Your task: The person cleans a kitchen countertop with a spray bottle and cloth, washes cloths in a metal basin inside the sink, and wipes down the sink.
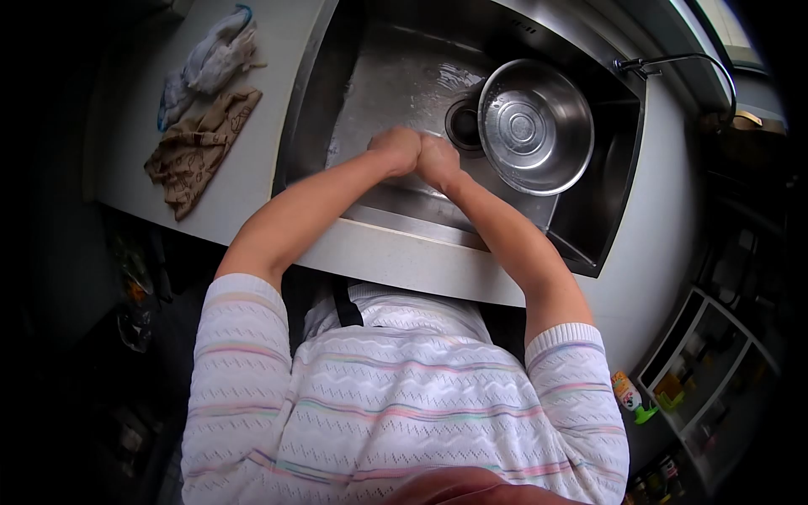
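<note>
My left hand [396, 150] and my right hand [438, 162] are pressed side by side, low over the stainless steel sink [379, 93]. Both look curled into fists with their backs toward me. Whatever lies inside the fingers, if anything, is hidden. Just right of my right hand is the round drain [463, 126]. A shiny metal basin [539, 126] stands in the sink beyond it, tilted and partly overlapping the drain. Wet streaks show on the sink floor.
On the left counter lie a brown patterned cloth [202, 151] and a crumpled white and blue bundle [215, 63]. A curved faucet [673, 59] rises at the back right. The pale counter edge [421, 257] runs in front of my body. Shelves [707, 362] stand at lower right.
</note>
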Demonstrator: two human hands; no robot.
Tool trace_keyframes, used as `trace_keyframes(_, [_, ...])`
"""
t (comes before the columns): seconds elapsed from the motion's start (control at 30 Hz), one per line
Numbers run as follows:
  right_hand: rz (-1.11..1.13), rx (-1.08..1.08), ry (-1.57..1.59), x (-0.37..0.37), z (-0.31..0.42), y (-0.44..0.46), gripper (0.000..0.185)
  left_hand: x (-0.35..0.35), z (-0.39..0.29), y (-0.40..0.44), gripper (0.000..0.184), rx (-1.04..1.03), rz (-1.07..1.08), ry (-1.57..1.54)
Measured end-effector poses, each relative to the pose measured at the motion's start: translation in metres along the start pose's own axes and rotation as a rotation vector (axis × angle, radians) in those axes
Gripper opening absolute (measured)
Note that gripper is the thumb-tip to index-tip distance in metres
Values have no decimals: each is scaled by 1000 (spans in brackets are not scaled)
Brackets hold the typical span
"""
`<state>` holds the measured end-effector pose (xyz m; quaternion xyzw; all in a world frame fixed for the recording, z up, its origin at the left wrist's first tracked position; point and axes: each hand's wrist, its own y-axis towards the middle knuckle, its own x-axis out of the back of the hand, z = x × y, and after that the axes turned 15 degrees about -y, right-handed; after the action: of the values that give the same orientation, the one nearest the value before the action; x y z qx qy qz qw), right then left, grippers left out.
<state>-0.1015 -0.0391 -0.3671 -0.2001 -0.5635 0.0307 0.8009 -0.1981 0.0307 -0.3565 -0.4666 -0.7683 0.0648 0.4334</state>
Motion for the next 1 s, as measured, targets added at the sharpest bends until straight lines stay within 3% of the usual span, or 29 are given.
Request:
trace_keyframes(0.13, [2, 66, 174, -22, -7, 4, 24, 14, -10, -3, 19, -212, 90, 271])
trace_keyframes(0.23, [100, -9, 456, -16, -7, -3, 21, 16, -14, -5, 19, -364, 53, 256])
trace_keyframes(0.33, [586, -176, 616, 16, -18, -2, 20, 13, -13, -2, 14, -499, -70, 207])
trace_keyframes(0.43, [328, 103, 402, 40, -27, -2, 19, 14, -22, -1, 15, -355, -100, 137])
trace_keyframes(0.47, [222, 20, -33, 62, -21, -5, 26, 15, -22, 0, 14, -245, -59, 88])
trace_keyframes(0.53, [-172, 168, -338, 78, -15, -25, 34, 18, -23, 7, 12, -27, 23, -9])
trace_keyframes(0.57, [-368, 242, -489, 80, -13, -37, 39, 20, -21, 7, 11, 61, 167, -271])
trace_keyframes(0.67, [-306, 275, -407, 70, 2, -54, 42, 36, -30, -8, 17, 265, 522, -995])
trace_keyframes(0.77, [-256, 316, -300, 59, -5, -46, 31, 33, -28, -19, 19, 256, 689, -1100])
trace_keyframes(0.9, [-89, 282, -324, 50, -6, -28, 16, 22, -30, -21, 16, 347, 487, -885])
trace_keyframes(1.0, [58, 185, -262, 41, -4, -18, 17, 8, -21, -13, 11, 241, 296, -491])
